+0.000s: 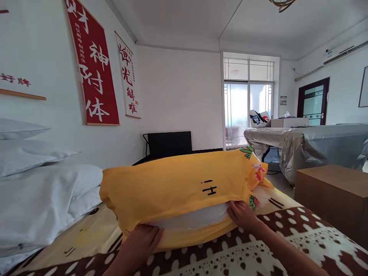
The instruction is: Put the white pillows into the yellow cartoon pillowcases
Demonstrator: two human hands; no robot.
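Observation:
A yellow pillowcase (172, 182) with a "Hi" print and carrot-like pictures at its right end lies in front of me. Its opening faces me, and a white pillow (192, 221) shows inside. My left hand (143, 239) grips the edge of the opening near its left end, fingers curled on the cloth. At the opening's right end, my right hand (241, 214) pinches the upper edge. The fingertips of both hands are partly hidden by the fabric. Beneath the pillowcase is a brown and cream patterned blanket (276, 245).
White pillows (37, 199) are stacked on the left. A brown box (330, 199) stands at the right beside the bed. Behind it is a table under silvery plastic sheeting (324, 145), with a white box (289, 122) and bags on top. A black chair (169, 143) is by the far wall.

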